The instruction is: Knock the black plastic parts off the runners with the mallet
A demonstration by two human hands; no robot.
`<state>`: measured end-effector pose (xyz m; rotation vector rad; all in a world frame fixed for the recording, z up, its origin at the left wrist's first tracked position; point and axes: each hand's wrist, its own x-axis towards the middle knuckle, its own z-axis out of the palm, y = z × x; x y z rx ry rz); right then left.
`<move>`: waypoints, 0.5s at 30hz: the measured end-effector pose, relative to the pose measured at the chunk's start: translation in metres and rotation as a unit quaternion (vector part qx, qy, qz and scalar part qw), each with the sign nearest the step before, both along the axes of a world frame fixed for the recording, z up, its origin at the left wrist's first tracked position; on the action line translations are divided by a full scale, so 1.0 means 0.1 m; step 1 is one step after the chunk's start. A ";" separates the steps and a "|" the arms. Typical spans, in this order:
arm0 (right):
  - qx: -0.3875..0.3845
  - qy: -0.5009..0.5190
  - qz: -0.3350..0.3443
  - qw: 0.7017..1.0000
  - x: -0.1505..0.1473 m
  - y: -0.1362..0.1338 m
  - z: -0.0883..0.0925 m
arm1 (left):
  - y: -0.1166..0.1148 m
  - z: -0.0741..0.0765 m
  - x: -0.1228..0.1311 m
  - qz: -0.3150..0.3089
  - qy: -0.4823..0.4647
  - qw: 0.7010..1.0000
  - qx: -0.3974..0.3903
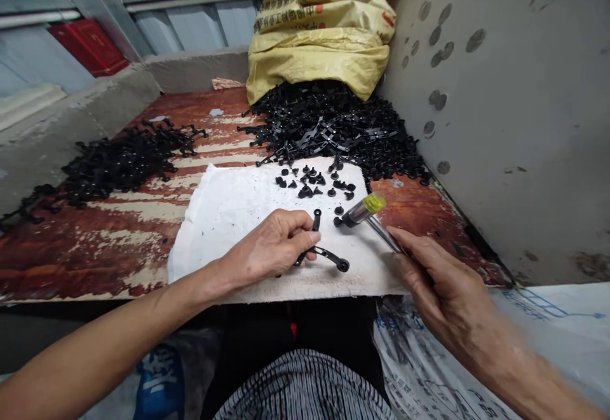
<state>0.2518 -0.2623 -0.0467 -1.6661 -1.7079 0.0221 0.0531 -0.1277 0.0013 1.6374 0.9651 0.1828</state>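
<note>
The left fingers [295, 232] pinch a black moulded plastic runner [324, 256] firmly, low over the white paper sheet [223, 229] – the right fingers [410, 248] wrap a yellow-capped steel-shafted tool [369, 216].

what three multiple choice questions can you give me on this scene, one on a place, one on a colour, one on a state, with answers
1. Where do the small black plastic pieces lie?
a) on the grey wall
b) on the white sheet
c) inside the sack

2. What colour is the woven sack behind the black heap?
a) blue
b) red
c) yellow

3. What is the left hand doing?
a) lying open and empty
b) holding a black plastic part
c) reaching into the sack

Answers:
1. b, the pieces are scattered on the sheet.
2. c, the sack shows yellow above the heap.
3. b, its fingers close around the part.
</note>
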 end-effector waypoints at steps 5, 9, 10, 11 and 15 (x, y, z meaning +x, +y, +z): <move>0.009 -0.145 0.000 0.989 -0.01 0.04 -0.04 | 0.02 -0.01 -0.07 -0.023 0.016 0.999 -0.032; -0.013 -0.151 0.016 0.988 -0.15 0.14 -0.01 | 0.06 -0.04 -0.09 -0.046 0.009 0.999 -0.009; -0.016 -0.133 0.027 0.991 -0.16 0.16 -0.01 | 0.07 -0.04 -0.10 -0.047 0.010 0.999 -0.006; -0.013 -0.110 0.035 0.993 -0.17 0.18 -0.01 | 0.08 -0.04 -0.11 -0.047 0.013 0.999 -0.006; 0.038 -0.019 0.025 0.999 -0.09 0.18 -0.07 | 0.14 -0.01 -0.11 -0.070 0.021 0.997 -0.021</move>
